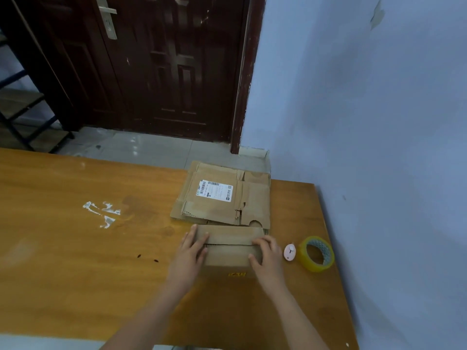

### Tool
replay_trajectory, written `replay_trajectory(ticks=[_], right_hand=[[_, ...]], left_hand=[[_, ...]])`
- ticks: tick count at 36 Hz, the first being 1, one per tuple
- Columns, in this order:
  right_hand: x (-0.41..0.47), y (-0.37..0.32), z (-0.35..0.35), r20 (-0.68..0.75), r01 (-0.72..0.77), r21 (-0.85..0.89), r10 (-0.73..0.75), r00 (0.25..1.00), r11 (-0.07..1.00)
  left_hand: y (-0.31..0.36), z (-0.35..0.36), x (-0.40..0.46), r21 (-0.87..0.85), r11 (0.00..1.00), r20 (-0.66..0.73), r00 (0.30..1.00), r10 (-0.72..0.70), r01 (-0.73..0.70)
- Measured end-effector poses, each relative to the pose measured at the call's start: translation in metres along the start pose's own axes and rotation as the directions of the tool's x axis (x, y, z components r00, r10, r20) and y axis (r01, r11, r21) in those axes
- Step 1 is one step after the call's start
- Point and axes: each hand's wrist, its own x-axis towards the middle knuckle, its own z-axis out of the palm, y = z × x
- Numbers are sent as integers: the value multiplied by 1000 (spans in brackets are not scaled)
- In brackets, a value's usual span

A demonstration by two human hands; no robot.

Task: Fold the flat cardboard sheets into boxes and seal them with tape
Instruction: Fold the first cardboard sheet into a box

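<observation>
I've got both hands on the folded box [228,245] — left hand [190,251] flat-fingered on its left end, right hand [266,255] pressing the right end. 2 flaps closed, box mid-table [75,248]; flat cardboard sheets [222,195] just behind, tape roll [317,253] right.

table [75,248] open leftward, tape roll [317,253], wall [391,173] crowd right

Small brown cardboard box [228,245] sits upright on the desk, top flaps folded shut, their seam running left to right across the middle. Just beyond it, a stack of flattened brown cardboard sheets [222,198] lies flat, a white label on top. Right of the box, well apart, a yellowish roll of clear tape [316,253] lies tilted.
</observation>
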Motion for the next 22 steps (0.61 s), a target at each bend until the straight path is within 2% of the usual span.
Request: replay_trajectory(ticks=[8, 11, 14, 16, 20, 22], right_hand=[[-1, 1, -2, 9, -21, 44, 20, 1000, 999], [-3, 0, -3, 5, -10, 11, 10, 1000, 1000], [-5, 0, -4, 10, -4, -20, 5, 1000, 1000], [-6, 0, -4, 19, -8, -22, 8, 1000, 1000], [-6, 6, -8, 52, 8, 13, -8, 999, 1000], [-5, 11, -15, 118, 16, 79, -26, 993, 997]], left_hand=[[4, -5, 6, 125, 992, -23, 999, -28, 30], [15, -7, 7, 265, 963, -11, 999, -41, 42], [31, -4, 9, 352, 936, -25, 999, 32, -21], [41, 3, 10, 331, 939, 26, 995, 94, -97], [54, 26, 9, 363, 904, 228, 962, 147, -224], [53, 33, 9, 401, 886, 227, 962, 151, -234]])
